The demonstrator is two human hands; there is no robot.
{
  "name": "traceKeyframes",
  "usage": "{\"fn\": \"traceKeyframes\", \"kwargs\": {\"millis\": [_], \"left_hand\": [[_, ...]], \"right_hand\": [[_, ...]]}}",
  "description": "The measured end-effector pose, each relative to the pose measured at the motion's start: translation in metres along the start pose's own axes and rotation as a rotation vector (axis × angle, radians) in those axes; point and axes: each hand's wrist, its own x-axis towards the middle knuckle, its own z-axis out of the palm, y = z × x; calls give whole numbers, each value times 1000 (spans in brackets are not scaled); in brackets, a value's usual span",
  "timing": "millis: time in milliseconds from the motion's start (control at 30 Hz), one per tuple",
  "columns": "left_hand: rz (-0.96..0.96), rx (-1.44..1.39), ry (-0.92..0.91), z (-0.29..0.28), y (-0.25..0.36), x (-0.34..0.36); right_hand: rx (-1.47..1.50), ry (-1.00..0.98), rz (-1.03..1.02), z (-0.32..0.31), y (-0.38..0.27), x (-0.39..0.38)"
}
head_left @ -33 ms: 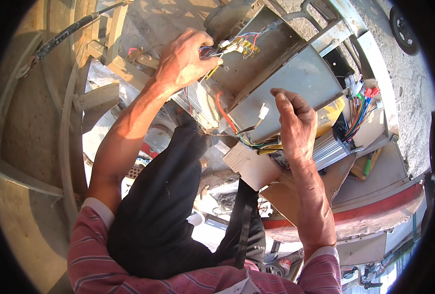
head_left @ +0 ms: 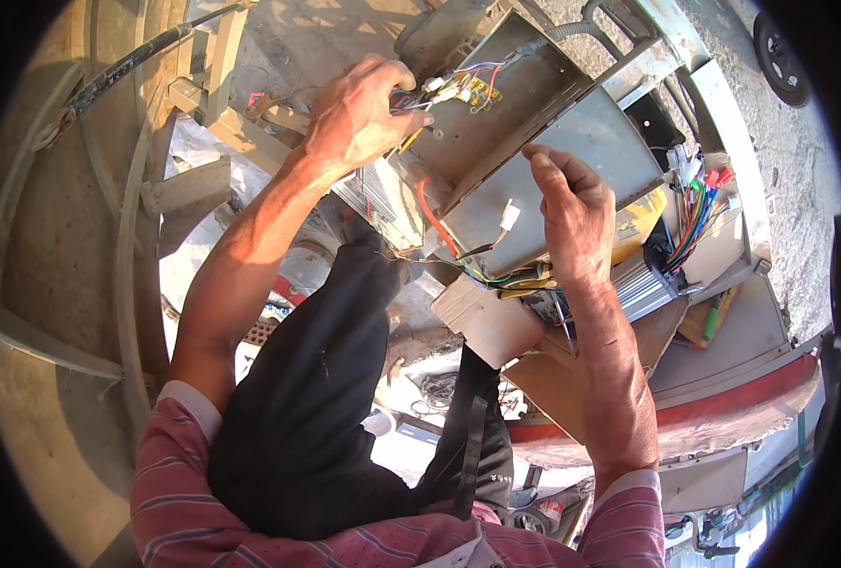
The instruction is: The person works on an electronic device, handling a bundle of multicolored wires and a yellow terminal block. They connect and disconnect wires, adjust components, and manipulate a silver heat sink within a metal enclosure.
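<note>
My left hand (head_left: 359,118) is closed around a bundle of thin wires (head_left: 403,98), its thumb and index finger nearly meeting. White plug connectors (head_left: 447,91) and yellow pieces lie just past the fingertips, over an open metal box (head_left: 477,142). My right hand (head_left: 576,204) is held above a flat grey metal panel (head_left: 572,147), thumb against curled index finger. Whatever might be in that pinch is too small or hidden to see. Left of the right hand, a white connector (head_left: 509,216) on a short dark lead stands over the panel, near an orange-red cable (head_left: 430,213).
A finned aluminium unit (head_left: 643,286) with a cluster of coloured wires (head_left: 695,218) sits at the right. Cardboard (head_left: 491,317) lies near my knees. Wooden framing (head_left: 132,218) runs down the left, a metal frame (head_left: 666,57) along the far right. A green-handled tool (head_left: 711,322) rests beyond my right forearm.
My right hand has shifted slightly away from me, its fingertips higher over the panel. My left hand stays almost in place on the wires.
</note>
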Motion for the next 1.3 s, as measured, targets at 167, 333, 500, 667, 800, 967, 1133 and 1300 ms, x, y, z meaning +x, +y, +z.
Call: {"fn": "traceKeyframes", "kwargs": {"millis": [167, 333, 500, 667, 800, 967, 1133, 1300], "left_hand": [[-22, 95, -27, 11, 5, 4], [86, 157, 59, 25, -4, 7], [70, 68, 96, 33, -10, 9], [-116, -198, -18, 28, -12, 9], [-165, -325, -73, 21, -14, 11], [-262, -458, -119, 15, -15, 12], [-273, -524, -109, 15, -23, 16], [-272, -551, -73, 18, -31, 16]], "right_hand": [[-136, -34, 17, 23, -27, 80], [-351, -149, -10, 43, -25, 122], [-436, -95, -8, 68, -13, 150], [-165, -119, 110, 75, -4, 165], [-102, -209, 180, 76, 0, 170], [-332, -216, 143, 77, -2, 167], [-392, -266, 64, 68, -12, 156], [-319, -304, -16, 57, -26, 140]]}}
